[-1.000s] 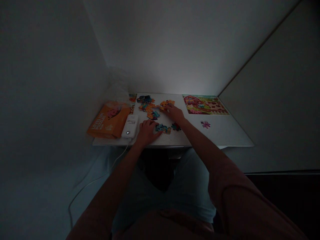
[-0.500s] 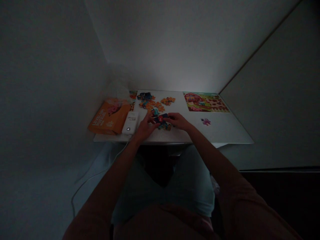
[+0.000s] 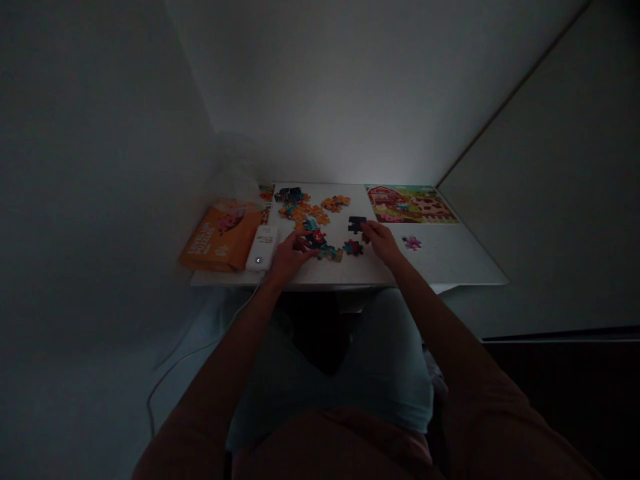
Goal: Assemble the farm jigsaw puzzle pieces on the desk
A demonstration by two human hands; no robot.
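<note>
Since the frame half a second ago, the right hand (image 3: 381, 241) has drawn away to the right and far side, bringing a dark piece (image 3: 357, 224) with it, while the left hand (image 3: 293, 255) stays near the same spot with a red piece (image 3: 317, 238). The key relation is between these two: the red piece lies left and slightly near of the dark piece, with bare table (image 3: 450, 260) between them. The right hand has its fingers closed narrowly on the dark piece's near right corner, so the piece sits just left and far of the fingertips; whether it is lifted I cannot tell. It looks about square, without a clear long axis, a knob pointing near. The left hand is curled, thumb on the near side and fingers on the far side of the red piece, which sits at its right. A teal piece (image 3: 353, 247) lies near of the dark piece, closer to the right hand; a patterned strip (image 3: 333, 254) lies just near and right of the red piece. Orange pieces (image 3: 303, 212) spread farther off. To the left, the orange box (image 3: 220, 240) reads "LEVEL UP PUZZLES"; its smaller print is illegible. The white device (image 3: 263, 249) beside it carries print too small to read. No lettering is readable on the farm picture (image 3: 411, 203) at far right.
</note>
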